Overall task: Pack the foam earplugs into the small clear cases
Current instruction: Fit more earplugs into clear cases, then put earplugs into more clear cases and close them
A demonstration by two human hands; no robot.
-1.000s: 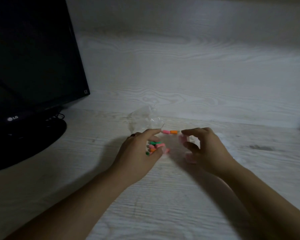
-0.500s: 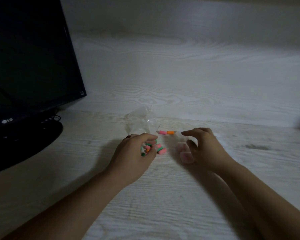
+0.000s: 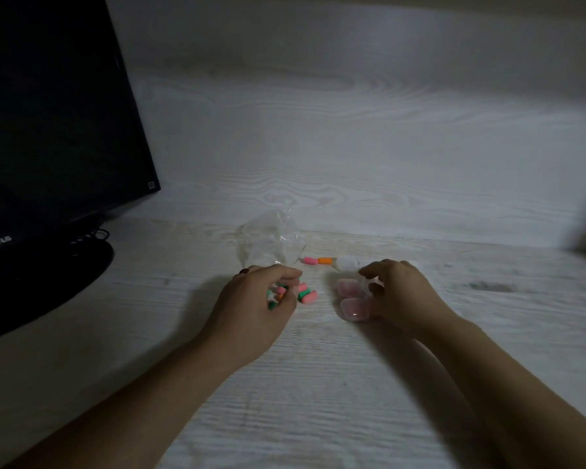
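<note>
Several pink, green and orange foam earplugs (image 3: 306,293) lie in a small heap on the white wood desk (image 3: 318,384). My left hand (image 3: 254,306) is curled over the heap's left side, its fingertips among the earplugs. A pink and an orange earplug (image 3: 317,261) lie in a row further back. Two small clear cases (image 3: 351,298) with pink inside sit right of the heap. My right hand (image 3: 400,294) curls over them, fingers on the upper case's right edge. Another small clear case (image 3: 347,263) lies behind.
A crumpled clear plastic bag (image 3: 268,242) lies just behind my left hand. A black monitor (image 3: 48,130) on a round stand fills the left side. The white wall rises behind the desk.
My left hand has lowered onto the earplug heap. My right hand has come down from the earplug row to the two cases.
</note>
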